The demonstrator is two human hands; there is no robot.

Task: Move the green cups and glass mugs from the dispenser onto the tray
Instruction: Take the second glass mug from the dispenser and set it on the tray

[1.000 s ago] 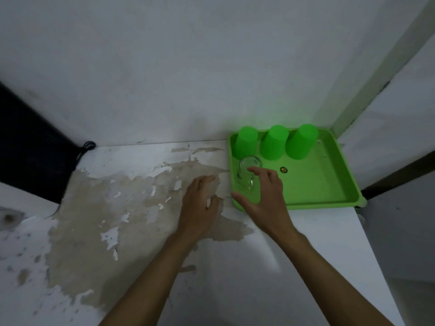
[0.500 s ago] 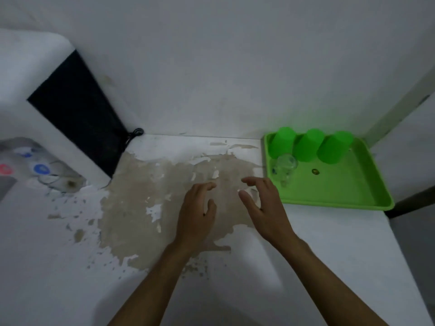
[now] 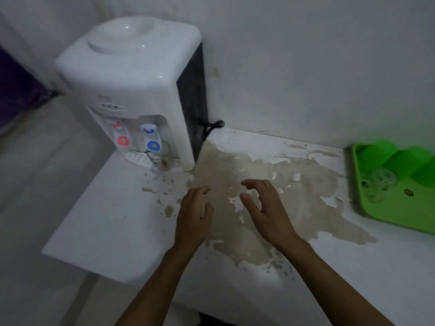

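A white water dispenser [image 3: 138, 74] stands at the back left of the counter, with a red tap and a blue tap. A glass mug [image 3: 162, 156] sits under the blue tap on the drip tray. At the right edge lies the green tray [image 3: 357, 198], holding upside-down green cups [image 3: 379, 151] along its back and one glass mug [image 3: 382, 182] in front of them. My left hand [image 3: 194, 220] and my right hand [image 3: 266, 212] hover over the counter's middle, both empty with fingers apart.
The white counter [image 3: 113, 220] has a large brown patch of peeled paint under my hands. A black cord [image 3: 211, 127] runs from the dispenser's back along the wall. The counter's front-left corner drops off to the floor.
My right hand let go of the glass mug on the tray and drew back left. Both hands and my view have shifted left, bringing the dispenser into sight.
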